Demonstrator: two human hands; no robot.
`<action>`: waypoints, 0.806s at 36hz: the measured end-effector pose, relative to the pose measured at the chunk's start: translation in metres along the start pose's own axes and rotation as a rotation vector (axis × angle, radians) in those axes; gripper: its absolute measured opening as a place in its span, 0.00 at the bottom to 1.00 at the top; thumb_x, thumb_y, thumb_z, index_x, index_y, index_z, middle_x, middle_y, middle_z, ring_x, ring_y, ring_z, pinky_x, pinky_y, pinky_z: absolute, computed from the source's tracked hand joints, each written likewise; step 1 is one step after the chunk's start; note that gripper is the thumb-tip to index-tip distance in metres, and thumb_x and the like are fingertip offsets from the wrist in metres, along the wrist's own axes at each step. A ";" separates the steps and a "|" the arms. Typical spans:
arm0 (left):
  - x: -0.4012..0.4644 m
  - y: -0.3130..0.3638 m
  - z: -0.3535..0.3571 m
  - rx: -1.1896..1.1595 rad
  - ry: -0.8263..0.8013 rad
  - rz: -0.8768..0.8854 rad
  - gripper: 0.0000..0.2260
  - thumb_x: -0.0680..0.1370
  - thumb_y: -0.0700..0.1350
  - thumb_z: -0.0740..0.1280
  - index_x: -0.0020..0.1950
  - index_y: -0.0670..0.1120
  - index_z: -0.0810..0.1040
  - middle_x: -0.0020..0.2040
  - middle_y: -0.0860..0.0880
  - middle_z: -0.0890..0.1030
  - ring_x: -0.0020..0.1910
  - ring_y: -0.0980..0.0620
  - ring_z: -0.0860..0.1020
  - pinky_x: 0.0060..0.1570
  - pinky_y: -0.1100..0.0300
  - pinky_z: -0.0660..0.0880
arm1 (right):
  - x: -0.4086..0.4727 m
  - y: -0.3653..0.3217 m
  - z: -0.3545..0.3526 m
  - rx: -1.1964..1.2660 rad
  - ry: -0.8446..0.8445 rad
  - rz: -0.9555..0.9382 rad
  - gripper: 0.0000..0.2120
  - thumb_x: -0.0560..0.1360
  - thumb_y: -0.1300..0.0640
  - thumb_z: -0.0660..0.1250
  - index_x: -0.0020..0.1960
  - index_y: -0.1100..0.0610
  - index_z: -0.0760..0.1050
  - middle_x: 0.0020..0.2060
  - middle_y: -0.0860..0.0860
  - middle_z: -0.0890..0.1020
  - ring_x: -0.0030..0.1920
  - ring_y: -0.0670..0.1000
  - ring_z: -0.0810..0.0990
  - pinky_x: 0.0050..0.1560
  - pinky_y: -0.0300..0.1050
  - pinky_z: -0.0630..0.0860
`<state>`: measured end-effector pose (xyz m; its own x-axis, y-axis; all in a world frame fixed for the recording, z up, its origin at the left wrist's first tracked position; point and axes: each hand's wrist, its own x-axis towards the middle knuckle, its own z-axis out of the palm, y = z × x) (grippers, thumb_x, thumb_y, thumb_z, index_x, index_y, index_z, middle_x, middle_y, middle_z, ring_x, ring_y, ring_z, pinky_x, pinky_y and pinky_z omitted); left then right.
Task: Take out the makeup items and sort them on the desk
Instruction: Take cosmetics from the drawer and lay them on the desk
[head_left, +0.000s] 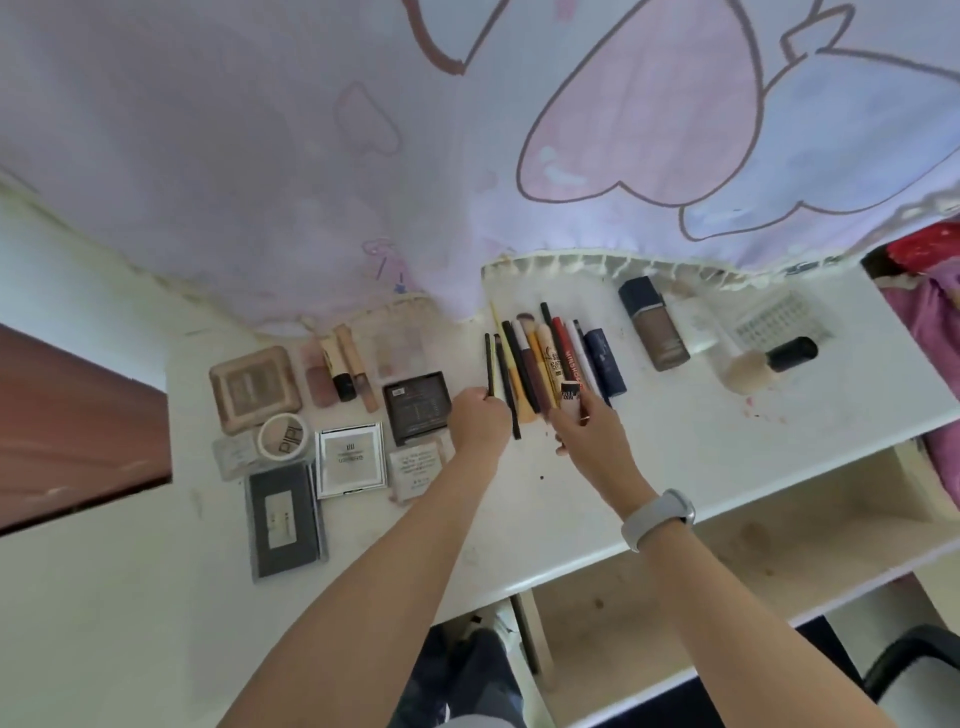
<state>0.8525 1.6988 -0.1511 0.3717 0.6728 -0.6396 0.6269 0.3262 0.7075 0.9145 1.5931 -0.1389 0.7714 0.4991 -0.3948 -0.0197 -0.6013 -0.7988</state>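
Head view looked down on a white desk (675, 457) with makeup sorted in groups. Left hand (480, 421) pinched the near end of a thin black pencil (489, 364) at the left edge of the row of pencils and brushes (540, 364). Right hand (587, 423), with a white wristband (657, 517), gripped a pale tube (570, 397) among them. Compacts and palettes (353, 457) lay left, a foundation bottle (654, 325) right.
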 end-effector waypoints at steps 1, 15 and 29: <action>-0.001 0.001 0.000 0.028 -0.004 0.014 0.12 0.77 0.33 0.55 0.37 0.47 0.67 0.35 0.50 0.69 0.40 0.47 0.72 0.39 0.60 0.68 | -0.001 0.001 -0.002 0.012 0.005 -0.009 0.07 0.77 0.60 0.63 0.54 0.57 0.71 0.43 0.50 0.78 0.38 0.48 0.75 0.30 0.31 0.75; -0.030 -0.015 -0.039 0.274 0.034 0.378 0.15 0.80 0.41 0.57 0.65 0.45 0.73 0.66 0.47 0.70 0.62 0.51 0.72 0.59 0.60 0.69 | -0.002 -0.002 0.003 0.037 0.037 -0.068 0.24 0.76 0.59 0.65 0.70 0.55 0.64 0.55 0.50 0.76 0.49 0.46 0.77 0.44 0.34 0.74; -0.018 -0.079 -0.140 0.963 0.261 0.438 0.19 0.78 0.46 0.62 0.68 0.49 0.71 0.73 0.48 0.64 0.73 0.45 0.59 0.63 0.43 0.58 | 0.020 -0.076 0.111 -0.159 -0.249 -0.242 0.26 0.76 0.58 0.64 0.73 0.55 0.62 0.46 0.50 0.77 0.49 0.50 0.76 0.50 0.38 0.70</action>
<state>0.7001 1.7534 -0.1534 0.6076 0.7616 -0.2255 0.7914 -0.5564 0.2531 0.8612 1.7185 -0.1363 0.5626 0.7635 -0.3170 0.2580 -0.5265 -0.8101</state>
